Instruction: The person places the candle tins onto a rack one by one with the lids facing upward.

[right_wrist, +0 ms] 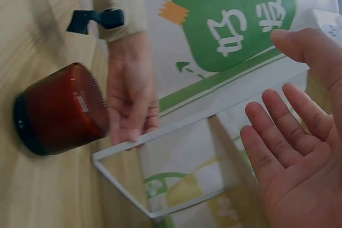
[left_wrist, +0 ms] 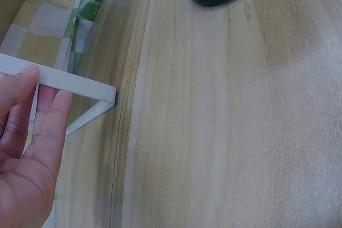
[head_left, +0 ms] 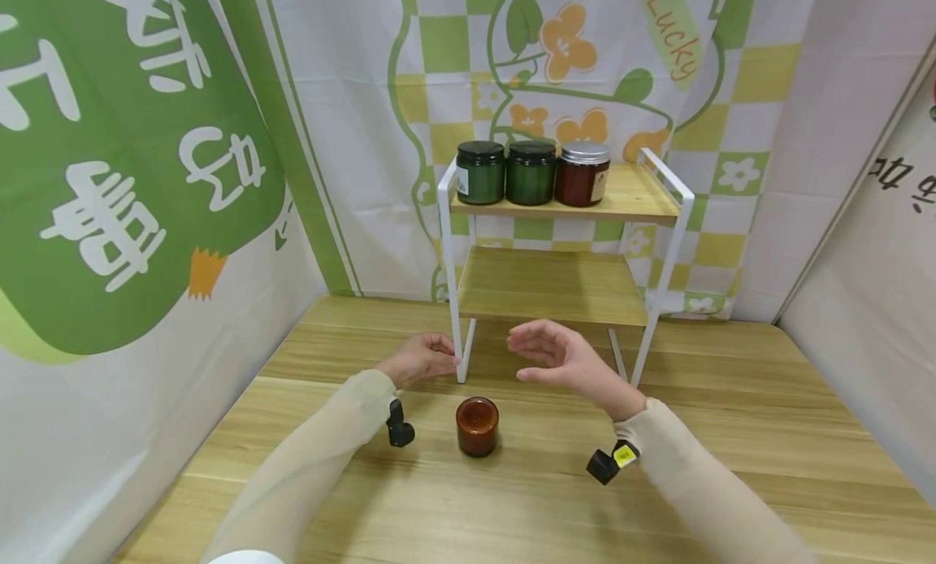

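Observation:
The left hand [head_left: 422, 358] pinches the lower left front leg of a white-framed, two-tier shelf [head_left: 552, 286]; the left wrist view shows thumb and fingers of that hand [left_wrist: 32, 142] on either side of the white bar [left_wrist: 80, 85]. In front of the shelf, the right hand [head_left: 566, 364] is raised with fingers loosely bent and nothing in them; its palm [right_wrist: 304, 153] faces the right wrist camera. On the table between the forearms stands a red-brown glass jar [head_left: 478, 427], also large in the right wrist view [right_wrist: 64, 111].
Two green jars with black lids [head_left: 480, 174] [head_left: 530, 174] and a dark red jar with a silver lid [head_left: 582, 175] stand in a row on the top shelf board. Printed curtains [head_left: 351, 141] enclose the wooden table [head_left: 731, 434] at the back and sides.

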Demonstrator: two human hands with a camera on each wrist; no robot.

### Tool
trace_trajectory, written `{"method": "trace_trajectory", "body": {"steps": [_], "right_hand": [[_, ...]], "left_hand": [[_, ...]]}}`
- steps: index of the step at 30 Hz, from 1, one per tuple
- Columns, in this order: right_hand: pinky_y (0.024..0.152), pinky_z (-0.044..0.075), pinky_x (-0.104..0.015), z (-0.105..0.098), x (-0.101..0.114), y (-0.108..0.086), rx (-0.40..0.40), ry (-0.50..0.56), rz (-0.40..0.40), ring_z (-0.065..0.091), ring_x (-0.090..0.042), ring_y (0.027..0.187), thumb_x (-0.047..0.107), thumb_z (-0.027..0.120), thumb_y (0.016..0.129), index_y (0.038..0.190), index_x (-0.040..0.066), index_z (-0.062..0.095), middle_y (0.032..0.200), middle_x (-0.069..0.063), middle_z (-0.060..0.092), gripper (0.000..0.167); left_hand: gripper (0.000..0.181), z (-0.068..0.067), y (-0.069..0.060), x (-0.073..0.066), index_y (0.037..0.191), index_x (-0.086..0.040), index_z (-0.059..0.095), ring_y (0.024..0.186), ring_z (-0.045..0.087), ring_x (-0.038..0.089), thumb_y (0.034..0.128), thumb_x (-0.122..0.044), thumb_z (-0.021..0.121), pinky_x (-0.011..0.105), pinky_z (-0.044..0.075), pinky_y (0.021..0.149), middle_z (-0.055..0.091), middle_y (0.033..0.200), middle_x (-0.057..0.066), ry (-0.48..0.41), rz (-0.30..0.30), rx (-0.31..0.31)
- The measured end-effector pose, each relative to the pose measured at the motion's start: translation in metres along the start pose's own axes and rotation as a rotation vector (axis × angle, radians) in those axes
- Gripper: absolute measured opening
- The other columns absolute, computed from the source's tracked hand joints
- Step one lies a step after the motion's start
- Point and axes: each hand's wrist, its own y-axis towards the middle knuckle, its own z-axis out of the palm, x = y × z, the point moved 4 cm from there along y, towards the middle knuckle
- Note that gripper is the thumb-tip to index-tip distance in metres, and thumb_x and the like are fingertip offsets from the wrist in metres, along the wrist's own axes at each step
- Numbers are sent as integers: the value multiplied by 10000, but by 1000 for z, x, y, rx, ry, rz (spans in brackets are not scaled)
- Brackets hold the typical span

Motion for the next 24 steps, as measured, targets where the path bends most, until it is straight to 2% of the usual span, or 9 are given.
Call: {"method": "trace_trajectory", "body": {"steps": [3, 7, 13, 20, 24], "right_hand": [[1033, 492, -312, 6, -12, -2, 18, 4, 37, 575, -148, 1169, 82, 749, 840, 1289, -22, 502, 1287, -185, 564, 523], [1043, 484, -356, 14, -28, -3, 33, -3, 75, 557, -237, 1202, 106, 758, 836, 1285, -6, 515, 1290, -181, 564, 523], [1039, 478, -317, 23, -49, -3, 64, -48, 87, 542, -299, 1208, 83, 745, 846, 1277, -12, 524, 1291, -222, 556, 493], [1079, 398, -563, 33, -69, -5, 103, -29, 111, 502, -436, 1220, 65, 743, 843, 1283, -61, 498, 1279, -251, 548, 520], [1096, 407, -519, 38, -78, -5, 112, -23, 135, 519, -409, 1207, 72, 758, 832, 1283, -71, 491, 1294, -301, 518, 544]], "left_hand": [[139, 0, 0, 0, 939, -48, 545, 978, 635, 256, 903, 72, 605, 350, 555, 952, 589, 950, 71, 0, -2, 3], [138, 0, -1, -1, 938, -51, 546, 992, 632, 263, 910, 76, 593, 380, 535, 984, 591, 956, 75, -1, 1, 8], [141, 1, -1, -2, 931, -54, 547, 981, 634, 254, 913, 81, 583, 385, 534, 984, 594, 939, 59, 2, 6, 7], [147, 1, -1, -2, 935, -56, 545, 962, 638, 234, 906, 79, 596, 378, 543, 972, 599, 952, 75, 9, 5, 5], [146, 1, -1, -2, 932, -54, 545, 929, 641, 203, 903, 80, 598, 351, 556, 950, 598, 949, 73, 3, 7, 6]]}}
